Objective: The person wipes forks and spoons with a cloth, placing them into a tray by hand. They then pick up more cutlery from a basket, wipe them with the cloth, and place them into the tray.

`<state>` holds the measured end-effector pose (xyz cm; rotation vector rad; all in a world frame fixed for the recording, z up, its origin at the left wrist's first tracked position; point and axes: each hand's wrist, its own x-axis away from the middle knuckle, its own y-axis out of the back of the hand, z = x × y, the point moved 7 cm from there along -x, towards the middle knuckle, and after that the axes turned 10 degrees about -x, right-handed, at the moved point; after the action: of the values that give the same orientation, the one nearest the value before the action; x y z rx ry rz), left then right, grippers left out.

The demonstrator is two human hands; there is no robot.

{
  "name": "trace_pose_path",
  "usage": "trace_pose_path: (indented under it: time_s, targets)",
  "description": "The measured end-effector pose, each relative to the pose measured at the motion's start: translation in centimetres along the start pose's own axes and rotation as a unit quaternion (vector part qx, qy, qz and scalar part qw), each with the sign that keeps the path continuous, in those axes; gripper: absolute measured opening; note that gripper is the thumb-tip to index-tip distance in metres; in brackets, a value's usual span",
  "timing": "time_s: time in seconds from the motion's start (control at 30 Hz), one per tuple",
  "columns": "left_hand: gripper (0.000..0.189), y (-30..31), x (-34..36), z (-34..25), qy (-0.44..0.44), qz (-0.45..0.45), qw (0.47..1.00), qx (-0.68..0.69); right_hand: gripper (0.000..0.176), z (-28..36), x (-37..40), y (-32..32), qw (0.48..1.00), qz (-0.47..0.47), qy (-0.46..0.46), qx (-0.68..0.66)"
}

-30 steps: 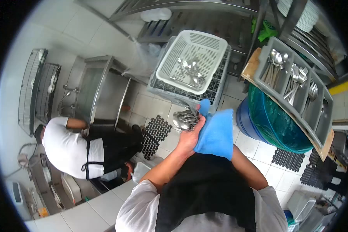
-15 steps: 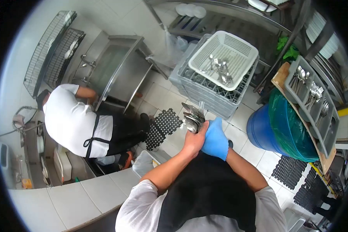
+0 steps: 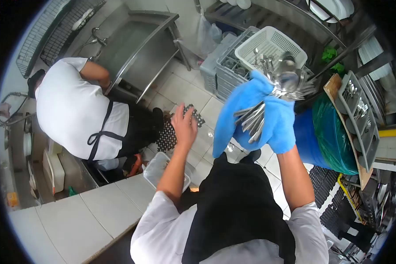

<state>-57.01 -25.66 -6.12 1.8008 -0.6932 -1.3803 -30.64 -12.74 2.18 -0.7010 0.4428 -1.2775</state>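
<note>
A blue cloth [image 3: 231, 108] covers my right hand [image 3: 278, 127] and hangs down to its left. Closed through the cloth, that hand grips a bundle of spoons and forks [image 3: 288, 83]. Spoon bowls and fork tines point away at the top right, and the handles stick out at the lower left. My bare left hand [image 3: 184, 127] hovers apart from the bundle, open, its fingers spread and nothing in them. Beyond the bundle, a white perforated basket [image 3: 290, 42] with loose cutlery sits on stacked grey racks [image 3: 226, 66].
On the right, a grey cutlery tray [image 3: 367, 136] with spoons and forks rests on a board over a blue barrel [image 3: 306, 132] lined with green plastic. Another person [image 3: 75, 110] bends by the steel sink [image 3: 138, 57] at left. A tiled ledge [image 3: 105, 202] runs at lower left.
My left hand has let go of the cutlery and moved left. The bundle is now in my cloth-covered right hand, which has moved up and right. The view has shifted somewhat.
</note>
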Motion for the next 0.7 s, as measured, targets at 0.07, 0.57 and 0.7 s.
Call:
trace_pose_path:
  time_s: [0.07, 0.57, 0.7]
  targets:
    - [0.025, 1.6, 2.5, -1.1, 0.020, -0.109, 0.981, 0.158, 0.014, 0.2, 0.7, -1.2, 1.000, -0.014, 0.005, -0.008]
    - [0.030, -14.4, 1.4, -9.0, 0.318, 0.188, 0.581, 0.725, 0.018, 6.3, 2.8, -3.9, 0.981, 0.031, 0.133, 0.134]
    - [0.028, -11.3, 1.5, -4.8, 0.353, 0.180, 0.450, 0.800, 0.015, 2.3, 3.4, 3.7, 0.993, 0.067, 0.078, 0.063]
